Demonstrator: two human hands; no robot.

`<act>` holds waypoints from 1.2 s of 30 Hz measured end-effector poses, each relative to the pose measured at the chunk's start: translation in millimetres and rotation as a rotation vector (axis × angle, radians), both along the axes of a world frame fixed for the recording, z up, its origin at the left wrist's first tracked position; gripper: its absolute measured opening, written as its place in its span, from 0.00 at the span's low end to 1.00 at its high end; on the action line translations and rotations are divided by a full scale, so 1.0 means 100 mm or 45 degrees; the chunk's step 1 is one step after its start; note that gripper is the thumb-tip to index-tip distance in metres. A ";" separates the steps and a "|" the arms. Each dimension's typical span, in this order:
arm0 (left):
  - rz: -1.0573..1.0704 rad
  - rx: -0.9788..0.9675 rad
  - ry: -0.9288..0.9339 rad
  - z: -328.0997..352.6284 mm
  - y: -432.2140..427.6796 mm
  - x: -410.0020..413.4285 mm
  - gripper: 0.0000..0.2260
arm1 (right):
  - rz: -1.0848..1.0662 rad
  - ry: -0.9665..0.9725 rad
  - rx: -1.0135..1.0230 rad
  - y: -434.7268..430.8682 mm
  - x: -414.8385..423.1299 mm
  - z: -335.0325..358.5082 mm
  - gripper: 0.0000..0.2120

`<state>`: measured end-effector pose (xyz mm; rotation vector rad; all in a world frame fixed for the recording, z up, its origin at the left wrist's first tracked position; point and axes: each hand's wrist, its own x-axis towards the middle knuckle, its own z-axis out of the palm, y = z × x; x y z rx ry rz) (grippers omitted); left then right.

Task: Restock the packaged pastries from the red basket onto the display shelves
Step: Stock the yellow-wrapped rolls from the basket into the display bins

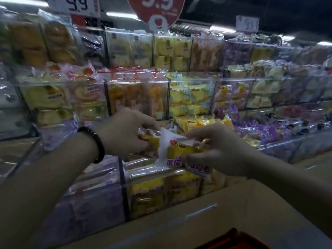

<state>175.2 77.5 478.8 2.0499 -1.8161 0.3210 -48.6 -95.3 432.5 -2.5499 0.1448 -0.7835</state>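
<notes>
Both hands hold yellow packaged pastries above a clear acrylic bin (pixel 149 178) on the lowest shelf tier. My left hand (pixel 124 131) grips a yellow pastry pack (pixel 150 139) at its left end. My right hand (pixel 221 150) pinches another yellow and white pastry pack (pixel 177 151) with purple lettering, tilted in front of the first. The bin below them contains more yellow packs (pixel 154 193). A corner of the red basket (pixel 237 239) shows at the bottom edge.
Tiered clear bins full of wrapped pastries rise behind the hands, yellow ones (pixel 190 97) in the middle, purple ones (pixel 265 130) to the right. A beige shelf ledge (pixel 179 218) runs in front. Red price signs (pixel 156 9) hang above.
</notes>
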 end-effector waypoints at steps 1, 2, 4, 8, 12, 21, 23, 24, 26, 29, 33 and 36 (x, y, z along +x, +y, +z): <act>0.031 0.009 -0.034 0.06 -0.05 0.08 0.14 | -0.027 -0.012 -0.023 -0.06 0.04 0.02 0.16; 0.044 0.016 -0.056 0.07 -0.10 0.20 0.15 | -0.049 -0.021 -0.026 -0.13 0.09 0.04 0.17; 0.117 -0.014 -0.017 0.03 -0.23 0.52 0.15 | -0.070 -0.053 0.023 -0.26 0.17 0.08 0.17; 0.192 -0.208 -0.055 -0.36 -0.37 0.96 0.15 | -0.092 -0.025 0.132 -0.47 0.37 0.10 0.15; 0.008 -0.437 0.132 -0.52 -0.43 1.03 0.12 | -0.151 -0.007 0.151 -0.58 0.63 0.07 0.18; 0.080 -0.220 0.146 -0.63 -0.50 1.07 0.14 | -0.312 0.040 -0.240 -0.49 1.04 -0.06 0.18; 0.121 -0.150 0.136 -0.62 -0.49 1.11 0.15 | -0.404 0.140 -0.443 -0.47 1.07 -0.04 0.20; 0.137 -0.128 0.169 -0.61 -0.47 1.12 0.15 | -0.439 0.177 -0.530 -0.45 1.09 -0.03 0.21; 0.183 -0.082 0.190 -0.59 -0.43 1.13 0.18 | -0.470 0.227 -0.619 -0.44 1.14 -0.02 0.21; 0.228 -0.014 0.052 -0.59 -0.43 1.06 0.23 | -0.526 0.321 -0.845 -0.45 1.21 -0.02 0.22; 0.210 0.031 -0.005 -0.60 -0.44 1.04 0.22 | -0.532 0.407 -0.848 -0.42 1.32 -0.13 0.23; 0.215 0.082 -0.009 -0.61 -0.44 1.02 0.21 | -0.459 0.497 -0.614 -0.34 1.41 -0.12 0.25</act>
